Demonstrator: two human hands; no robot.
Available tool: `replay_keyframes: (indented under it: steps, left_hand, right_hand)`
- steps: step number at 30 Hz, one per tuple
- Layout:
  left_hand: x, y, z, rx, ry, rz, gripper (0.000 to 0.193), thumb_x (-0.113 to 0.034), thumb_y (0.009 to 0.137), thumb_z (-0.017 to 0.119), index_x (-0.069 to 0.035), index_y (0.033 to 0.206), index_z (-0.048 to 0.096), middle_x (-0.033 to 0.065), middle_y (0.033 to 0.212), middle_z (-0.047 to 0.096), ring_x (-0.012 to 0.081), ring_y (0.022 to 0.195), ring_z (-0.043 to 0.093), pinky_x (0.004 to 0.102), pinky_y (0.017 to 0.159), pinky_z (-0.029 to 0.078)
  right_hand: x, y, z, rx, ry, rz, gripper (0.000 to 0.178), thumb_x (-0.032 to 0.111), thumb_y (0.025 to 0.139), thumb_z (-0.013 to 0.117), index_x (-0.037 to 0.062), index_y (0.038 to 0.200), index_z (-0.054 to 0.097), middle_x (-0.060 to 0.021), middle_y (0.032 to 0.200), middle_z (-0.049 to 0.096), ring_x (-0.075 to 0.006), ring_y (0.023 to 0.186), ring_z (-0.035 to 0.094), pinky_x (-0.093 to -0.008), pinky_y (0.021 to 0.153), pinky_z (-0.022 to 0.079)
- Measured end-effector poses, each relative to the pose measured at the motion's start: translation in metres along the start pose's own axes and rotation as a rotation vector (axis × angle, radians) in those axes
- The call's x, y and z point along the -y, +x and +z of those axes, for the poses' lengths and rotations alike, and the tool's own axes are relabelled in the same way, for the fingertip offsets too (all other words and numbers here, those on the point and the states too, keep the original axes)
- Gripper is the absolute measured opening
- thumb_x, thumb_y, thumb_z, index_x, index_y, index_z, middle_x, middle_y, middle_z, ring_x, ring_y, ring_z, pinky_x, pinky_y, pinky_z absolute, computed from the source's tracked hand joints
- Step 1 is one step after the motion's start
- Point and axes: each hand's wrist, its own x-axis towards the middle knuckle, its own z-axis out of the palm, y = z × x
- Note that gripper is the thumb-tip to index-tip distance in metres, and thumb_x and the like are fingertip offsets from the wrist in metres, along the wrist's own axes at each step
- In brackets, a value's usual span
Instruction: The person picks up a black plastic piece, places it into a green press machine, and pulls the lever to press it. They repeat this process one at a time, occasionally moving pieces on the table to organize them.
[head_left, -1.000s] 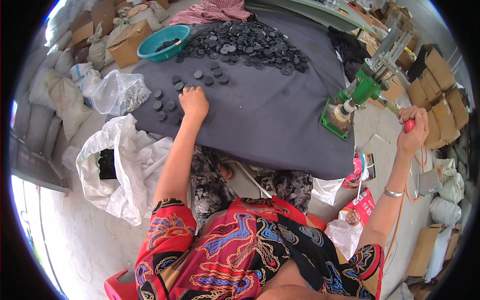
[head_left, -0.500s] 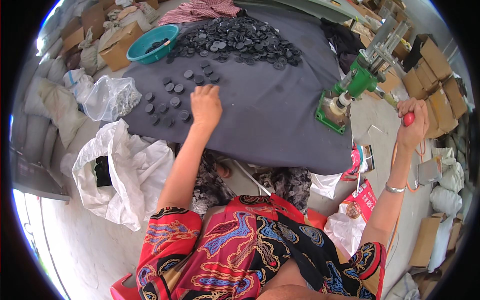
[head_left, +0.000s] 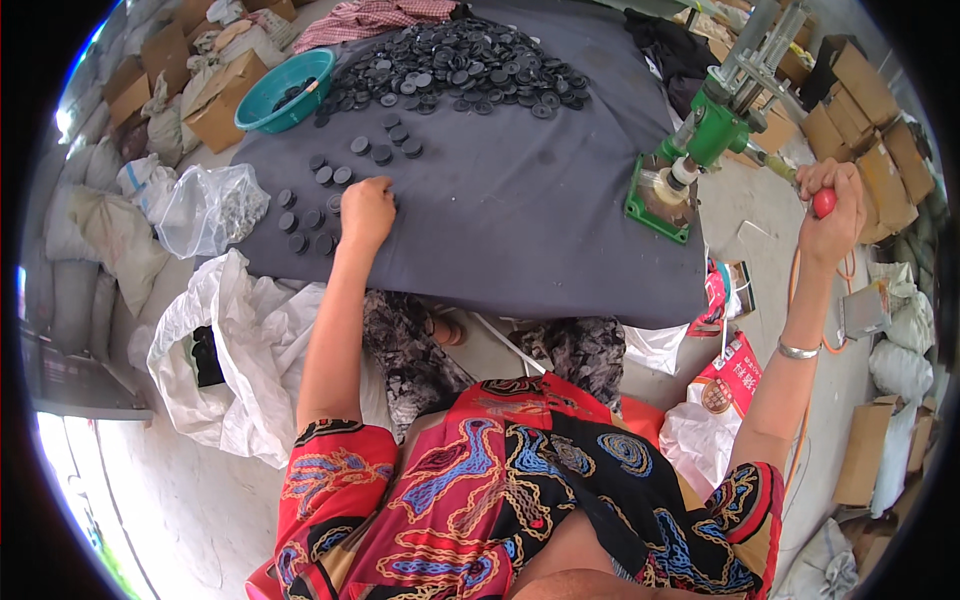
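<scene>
fingers [head_left: 381,186] curled by black discs [head_left: 324,176], lever [head_left: 777,165] gripped at right

the left hand [head_left: 366,213], left of centre in the frame, bends its fingers downward; their tips are hidden, so i cannot tell how far they are closed or whether they hold a disc. the black discs lie spread just left of and above this hand, one partly hidden behind it. the right hand [head_left: 833,207], at the right of the frame, has its fingers wrapped closely around the lever's end, a red knob [head_left: 823,203] showing beside them. that lever belongs to a green press [head_left: 712,132] at the upper right, standing on the dark grey cloth [head_left: 500,230]. a big heap of discs [head_left: 465,68] sits at upper centre, with a teal basin [head_left: 258,110] to its left holding a few dark pieces. a clear plastic bag [head_left: 208,212] lies left of the discs, and a white sack [head_left: 270,375] gapes at lower left. a silvery bangle [head_left: 798,351] circles the right wrist.
</scene>
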Motion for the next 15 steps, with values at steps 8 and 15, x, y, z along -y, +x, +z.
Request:
replay_keyframes:
  steps: [8,15]
  left_hand:
    - [-0.068,-0.016,0.041,-0.035,-0.462,0.025,0.029,-0.007,0.076,0.067,-0.003,0.105,0.068,0.0171,0.098,0.069,0.0309,0.087,0.067,0.0379,0.080,0.052]
    - [-0.081,-0.029,0.028,0.048,-0.468,0.028,0.049,-0.006,0.072,0.071,-0.003,0.120,0.061,0.0167,0.106,0.067,0.0282,0.098,0.064,0.0373,0.087,0.050]
  right_hand:
    - [0.001,0.000,0.002,-0.008,-0.024,0.017,0.021,0.013,0.093,0.043,0.0028,0.075,0.042,-0.0085,0.068,0.045,-0.0181,0.062,0.043,-0.0348,0.068,0.042]
    - [0.005,0.037,-0.011,-0.085,-0.015,0.108,0.021,0.014,0.092,0.044,0.0003,0.076,0.048,-0.0098,0.068,0.049,-0.0195,0.061,0.047,-0.0318,0.062,0.042]
